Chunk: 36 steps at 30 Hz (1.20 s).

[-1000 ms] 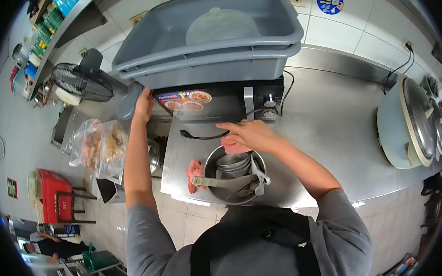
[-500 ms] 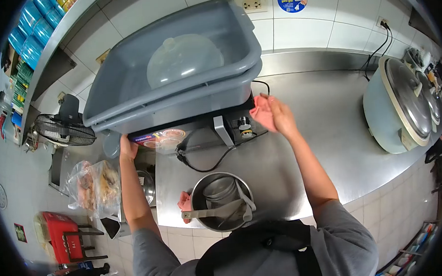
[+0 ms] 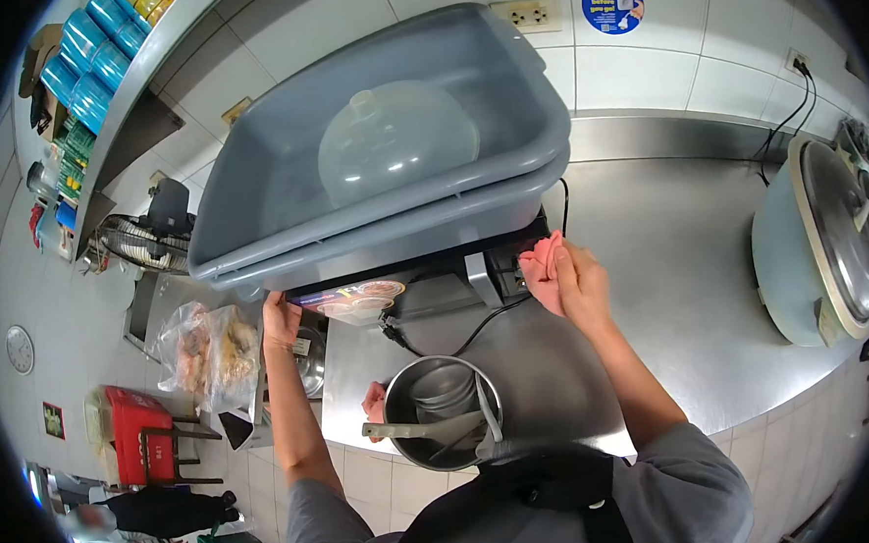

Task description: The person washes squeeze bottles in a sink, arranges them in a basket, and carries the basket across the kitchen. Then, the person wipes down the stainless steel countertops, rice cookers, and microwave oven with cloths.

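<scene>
A black countertop oven [image 3: 436, 296], with a silver handle, knobs and a food-picture label on its front, sits beneath stacked grey plastic tubs [image 3: 508, 174]. My left hand [image 3: 281, 321] grips the oven's left front corner, its fingertips partly hidden. Bunched in my right hand [image 3: 581, 285] is a pink cloth [image 3: 545, 274], pressed near the knobs at the oven's right end. A translucent dome-shaped lid [image 3: 398, 141] lies in the top tub. Loose on the counter in front of the oven is a black power cord with its plug [image 3: 394, 331].
On the steel counter [image 3: 670, 259] near me stands a metal pot [image 3: 395, 411] holding bowls and utensils, with another pink cloth [image 3: 373, 401] beside it. A large lidded cooker [image 3: 807, 252] stands at right. Bagged food [image 3: 228, 356] and a fan [image 3: 143, 238] are at left. Another person [image 3: 162, 517] is lower left.
The view has shifted, so everything appears moved. My right hand and the pink cloth have come lower against the oven's knob end. My left hand stays on the left corner.
</scene>
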### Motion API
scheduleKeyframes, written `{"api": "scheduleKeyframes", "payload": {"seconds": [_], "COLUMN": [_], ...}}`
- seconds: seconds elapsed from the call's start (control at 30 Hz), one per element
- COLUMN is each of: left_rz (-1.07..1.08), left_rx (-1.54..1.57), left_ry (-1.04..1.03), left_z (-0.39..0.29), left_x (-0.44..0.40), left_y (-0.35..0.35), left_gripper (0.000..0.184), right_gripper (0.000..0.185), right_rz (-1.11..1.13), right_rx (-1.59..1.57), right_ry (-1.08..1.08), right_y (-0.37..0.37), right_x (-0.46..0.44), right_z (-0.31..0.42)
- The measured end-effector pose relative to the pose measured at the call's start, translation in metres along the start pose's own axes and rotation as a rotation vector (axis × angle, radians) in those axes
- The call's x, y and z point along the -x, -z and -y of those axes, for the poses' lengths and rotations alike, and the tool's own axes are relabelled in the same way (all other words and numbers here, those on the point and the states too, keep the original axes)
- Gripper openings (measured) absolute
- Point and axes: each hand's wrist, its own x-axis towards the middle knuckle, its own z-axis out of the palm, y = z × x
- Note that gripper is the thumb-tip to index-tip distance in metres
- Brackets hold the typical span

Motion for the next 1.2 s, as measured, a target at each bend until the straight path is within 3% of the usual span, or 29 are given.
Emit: {"api": "scheduleKeyframes", "payload": {"seconds": [0.13,0.17,0.23,0.37,0.4,0.43,0.47,0.57,0.67,0.73,0.87,1.03,1.2], "left_rz": [0.038,0.136,0.052,-0.034,-0.092,0.092,-0.004,0.034,-0.081,0.010,-0.174,-0.124,-0.007], "left_rx": [0.071,0.060,0.059,0.014,0.016,0.048,0.042,-0.038,-0.059,-0.187,-0.273,-0.325,-0.292], "left_ry": [-0.075,0.002,-0.004,0.013,0.013,0.071,0.066,0.063,0.077,0.138,0.084,0.058,0.156], "left_z": [0.002,-0.004,0.000,0.006,0.005,0.007,0.012,0.015,0.030,0.039,0.051,0.051,0.056], "left_x": [0.008,0.015,0.017,0.030,0.035,0.037,0.043,0.069,0.072,0.067,0.058,0.066,0.083], "left_y": [0.005,0.002,0.001,-0.018,-0.018,-0.002,-0.011,-0.055,-0.063,-0.063,-0.057,-0.056,-0.082], "left_gripper": [0.028,0.025,0.025,0.022,0.022,0.022,0.023,0.028,0.033,0.037,0.039,0.032,0.023], "right_gripper": [0.032,0.032,0.035,0.037,0.036,0.035,0.035,0.034,0.033,0.033,0.032,0.031,0.029], "right_rz": [-0.144,-0.133,0.084,0.056,0.074,0.095,0.121,0.140,0.132,0.125,0.110,0.075,0.017], "right_rx": [-0.021,-0.024,0.001,-0.730,-0.806,-0.884,-0.916,-0.919,-0.882,-0.863,-0.843,-0.819,-0.792], "right_ry": [0.093,0.099,-0.171,-0.311,-0.338,-0.367,-0.379,-0.405,-0.433,-0.447,-0.460,-0.463,-0.455], "right_y": [0.000,0.005,0.023,0.021,0.024,0.026,0.024,0.010,0.003,0.001,0.006,0.021,0.058], "right_x": [0.001,-0.004,-0.025,-0.116,-0.132,-0.146,-0.161,-0.205,-0.231,-0.241,-0.256,-0.262,-0.253], "right_z": [-0.015,-0.020,-0.034,-0.084,-0.064,-0.042,-0.033,-0.046,-0.074,-0.091,-0.113,-0.133,-0.153]}}
